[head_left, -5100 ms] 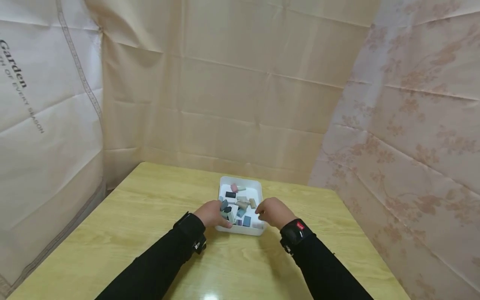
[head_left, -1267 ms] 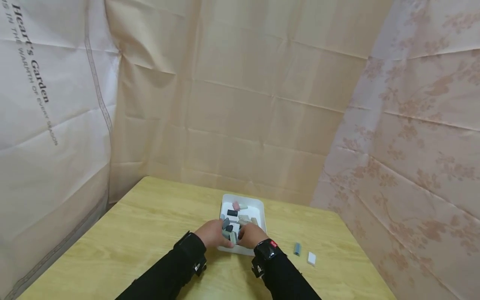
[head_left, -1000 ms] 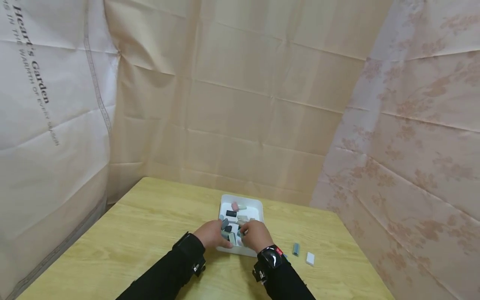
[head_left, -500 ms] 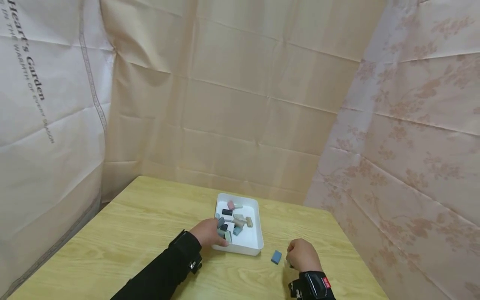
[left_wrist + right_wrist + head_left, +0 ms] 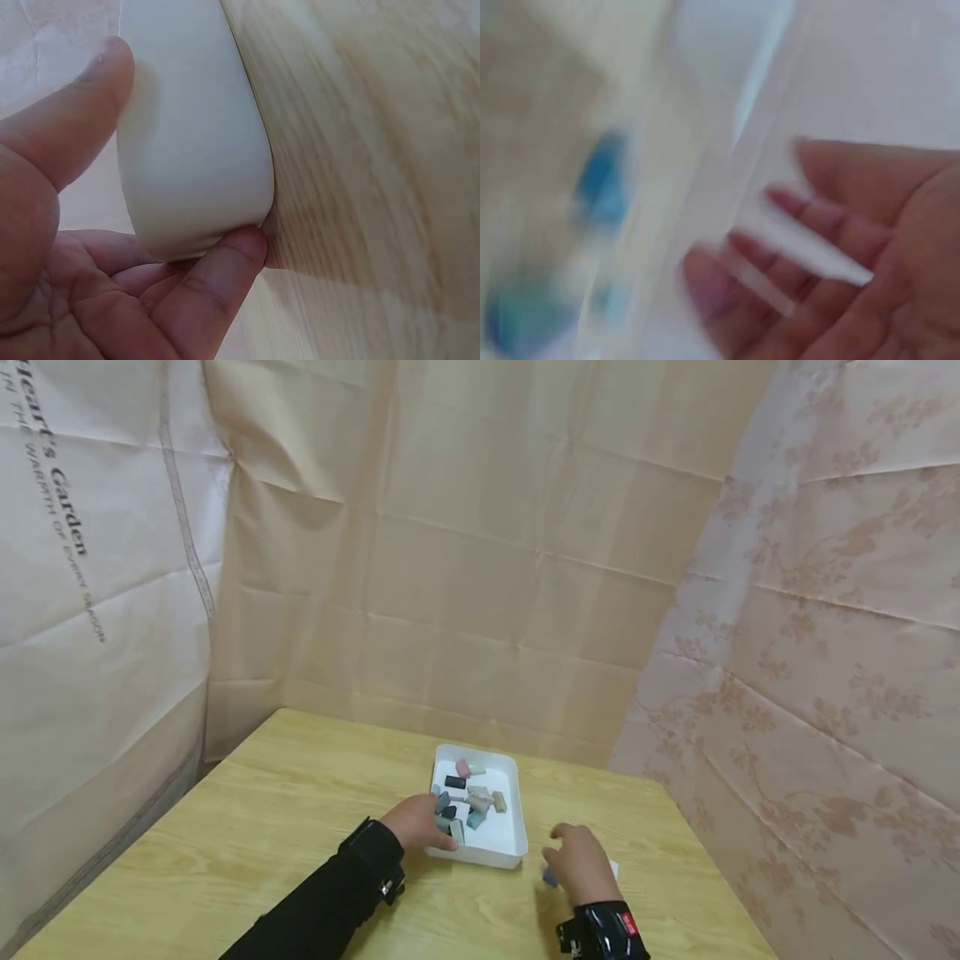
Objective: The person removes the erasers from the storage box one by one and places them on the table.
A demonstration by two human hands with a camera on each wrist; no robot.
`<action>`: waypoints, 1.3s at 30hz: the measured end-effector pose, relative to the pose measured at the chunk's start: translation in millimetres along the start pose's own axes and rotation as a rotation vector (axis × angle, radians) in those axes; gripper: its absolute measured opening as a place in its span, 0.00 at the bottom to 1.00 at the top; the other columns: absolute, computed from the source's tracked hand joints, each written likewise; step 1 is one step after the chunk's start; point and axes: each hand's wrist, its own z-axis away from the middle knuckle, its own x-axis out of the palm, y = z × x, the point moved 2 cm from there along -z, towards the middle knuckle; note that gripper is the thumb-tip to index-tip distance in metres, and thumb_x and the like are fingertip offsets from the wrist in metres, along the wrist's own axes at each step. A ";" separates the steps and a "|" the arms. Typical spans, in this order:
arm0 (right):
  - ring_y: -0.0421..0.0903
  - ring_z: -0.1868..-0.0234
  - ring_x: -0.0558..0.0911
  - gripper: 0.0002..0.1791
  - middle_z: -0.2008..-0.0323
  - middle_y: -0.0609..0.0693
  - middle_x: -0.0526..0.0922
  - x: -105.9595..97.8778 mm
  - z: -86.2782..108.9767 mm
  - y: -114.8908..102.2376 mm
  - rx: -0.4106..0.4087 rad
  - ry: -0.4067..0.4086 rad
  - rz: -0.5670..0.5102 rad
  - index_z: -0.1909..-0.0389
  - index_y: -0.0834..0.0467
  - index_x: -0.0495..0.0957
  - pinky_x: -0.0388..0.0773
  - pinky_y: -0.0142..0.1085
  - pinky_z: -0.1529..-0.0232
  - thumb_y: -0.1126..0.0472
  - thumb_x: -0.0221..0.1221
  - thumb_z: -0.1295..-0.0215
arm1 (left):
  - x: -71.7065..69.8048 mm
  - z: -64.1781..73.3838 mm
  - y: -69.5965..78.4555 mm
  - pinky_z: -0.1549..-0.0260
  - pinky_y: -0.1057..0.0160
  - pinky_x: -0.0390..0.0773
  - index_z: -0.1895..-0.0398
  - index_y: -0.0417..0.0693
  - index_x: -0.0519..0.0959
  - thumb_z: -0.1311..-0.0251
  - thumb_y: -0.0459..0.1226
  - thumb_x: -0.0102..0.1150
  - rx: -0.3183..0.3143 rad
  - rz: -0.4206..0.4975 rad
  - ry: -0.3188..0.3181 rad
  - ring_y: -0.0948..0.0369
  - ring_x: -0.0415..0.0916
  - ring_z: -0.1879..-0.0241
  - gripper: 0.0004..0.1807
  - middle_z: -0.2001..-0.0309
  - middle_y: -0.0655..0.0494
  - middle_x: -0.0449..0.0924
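My left hand [image 5: 415, 822] holds the near left corner of a shallow white tray [image 5: 501, 842]. In the left wrist view the thumb lies on the tray's wall [image 5: 195, 135], and the fingers curl around its lower corner. Inside lie several small blocks: pink [image 5: 462, 767], black [image 5: 455, 782], beige [image 5: 499, 802], grey and pale green [image 5: 457, 832]. Right of the tray, over the table, my right hand [image 5: 585, 864] has its fingers spread with nothing between them. A blue block [image 5: 550, 877] shows beside its fingers, and a white block [image 5: 615, 868] is partly hidden behind it.
The tray stands on a yellow wood-grain table [image 5: 337, 760]. A beige cloth [image 5: 450, 568] hangs behind it, with a printed white cloth [image 5: 112, 610] at left and a floral one [image 5: 810, 652] at right. The right wrist view is blurred; a blue shape [image 5: 604, 180] appears there.
Several blocks have gone from the tray to the table on the right. My right hand moved from the tray to the table, then spread its fingers and shifted slightly left. The left hand kept its hold.
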 end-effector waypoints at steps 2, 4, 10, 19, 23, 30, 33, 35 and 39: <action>0.59 0.52 0.86 0.17 0.53 0.62 0.87 6.9 -6.7 -25.1 -0.121 -0.035 -0.091 0.45 0.62 0.85 0.82 0.56 0.51 0.59 0.68 0.32 | -1.6 -0.7 -0.7 0.48 0.48 0.79 0.46 0.33 0.79 0.53 0.47 0.87 0.006 0.011 0.010 0.53 0.76 0.58 0.38 0.55 0.47 0.83; 0.57 0.53 0.86 0.17 0.52 0.61 0.88 18.5 -12.6 -47.9 -0.225 -0.091 -0.157 0.42 0.59 0.85 0.82 0.54 0.53 0.60 0.65 0.29 | -2.8 -0.9 -0.2 0.51 0.49 0.80 0.50 0.34 0.79 0.54 0.47 0.87 0.024 0.021 0.017 0.53 0.76 0.60 0.35 0.58 0.47 0.83; 0.49 0.61 0.87 0.10 0.59 0.54 0.92 51.7 -29.2 -87.3 -0.394 -0.006 -0.089 0.53 0.59 0.90 0.81 0.44 0.60 0.63 0.67 0.33 | 1.3 0.1 1.4 0.63 0.56 0.74 0.62 0.39 0.79 0.56 0.44 0.87 0.086 0.033 0.014 0.55 0.73 0.66 0.28 0.67 0.54 0.79; 0.43 0.70 0.78 0.11 0.67 0.52 0.88 70.5 -41.8 -94.1 -0.296 -0.013 -0.103 0.63 0.61 0.88 0.75 0.38 0.67 0.66 0.75 0.49 | 4.6 0.7 4.6 0.59 0.55 0.75 0.55 0.37 0.82 0.55 0.42 0.87 0.087 0.055 -0.035 0.55 0.73 0.64 0.28 0.63 0.52 0.81; 0.43 0.70 0.78 0.09 0.70 0.50 0.86 72.9 -45.7 -96.4 -0.302 0.017 -0.131 0.64 0.59 0.85 0.74 0.37 0.68 0.68 0.72 0.47 | -6.0 2.6 7.2 0.59 0.55 0.76 0.56 0.36 0.81 0.55 0.42 0.87 0.079 0.036 -0.007 0.54 0.73 0.64 0.29 0.63 0.51 0.81; 0.44 0.70 0.79 0.09 0.70 0.51 0.86 58.8 -42.1 -84.8 -0.270 0.095 -0.211 0.62 0.58 0.87 0.74 0.36 0.70 0.72 0.67 0.42 | -6.7 4.0 1.9 0.59 0.54 0.76 0.56 0.36 0.79 0.54 0.44 0.87 0.049 0.032 -0.018 0.54 0.73 0.64 0.30 0.63 0.51 0.80; 0.42 0.71 0.81 0.10 0.68 0.51 0.85 35.5 -39.1 -53.2 -0.164 0.062 -0.284 0.56 0.60 0.87 0.76 0.35 0.71 0.71 0.66 0.38 | -1.4 -0.7 2.9 0.55 0.53 0.78 0.52 0.35 0.79 0.53 0.46 0.87 0.023 0.026 -0.017 0.54 0.74 0.61 0.33 0.60 0.51 0.81; 0.43 0.73 0.82 0.11 0.69 0.52 0.85 16.2 -34.4 -26.3 -0.088 0.040 -0.302 0.53 0.61 0.86 0.77 0.36 0.71 0.71 0.64 0.34 | -0.4 -2.6 4.5 0.53 0.52 0.78 0.49 0.34 0.79 0.53 0.47 0.86 0.006 0.024 -0.018 0.54 0.74 0.60 0.35 0.58 0.50 0.81; 0.45 0.71 0.82 0.11 0.68 0.52 0.86 -20.8 -21.8 29.3 0.028 -0.005 -0.166 0.52 0.61 0.86 0.77 0.40 0.69 0.70 0.63 0.33 | -3.7 -3.8 8.5 0.53 0.52 0.78 0.46 0.34 0.79 0.52 0.47 0.86 -0.016 0.013 -0.019 0.54 0.74 0.59 0.37 0.57 0.50 0.81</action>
